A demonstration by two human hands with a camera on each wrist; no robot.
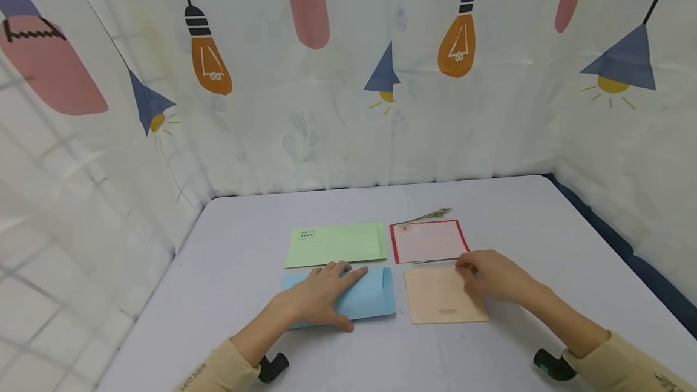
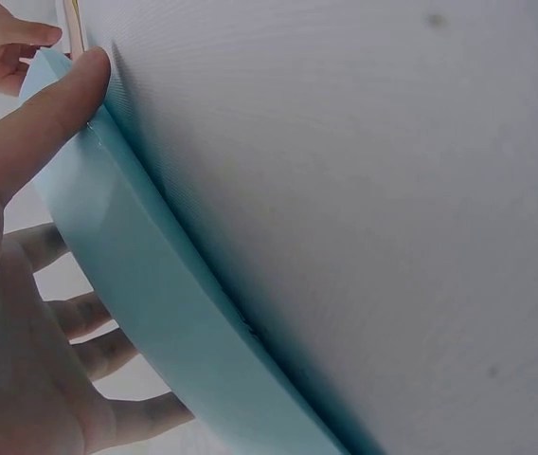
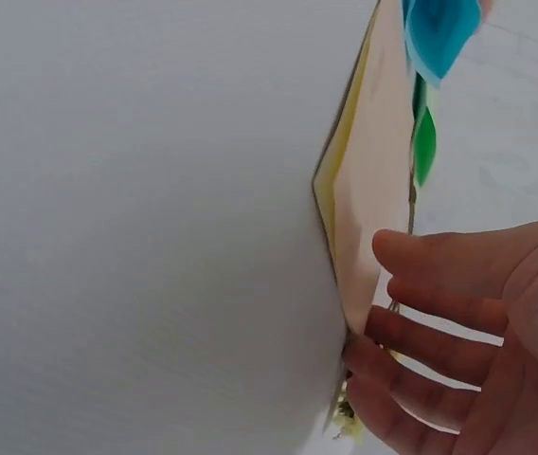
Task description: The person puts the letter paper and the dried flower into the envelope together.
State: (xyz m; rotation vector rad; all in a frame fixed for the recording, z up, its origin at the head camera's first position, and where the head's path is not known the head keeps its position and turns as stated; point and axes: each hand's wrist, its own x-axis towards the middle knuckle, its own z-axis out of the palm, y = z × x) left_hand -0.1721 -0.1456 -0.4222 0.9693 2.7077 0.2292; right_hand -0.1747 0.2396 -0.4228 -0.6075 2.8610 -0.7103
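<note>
My left hand rests spread on the light blue envelope. In the left wrist view its thumb lies along the envelope's raised edge, the other fingers on the far side. My right hand is at the upper right corner of the peach envelope, fingers bent, thumb close to the index finger. A thin dried stem runs along that envelope's far edge to these fingertips; I cannot tell whether they pinch it. Its small pale flowers show below the fingers in the right wrist view.
Behind the blue envelope lies a light green envelope. A red-bordered pink card is to its right, with a dried sprig along the card's far edge. A white cloth covers the table; a printed curtain hangs behind.
</note>
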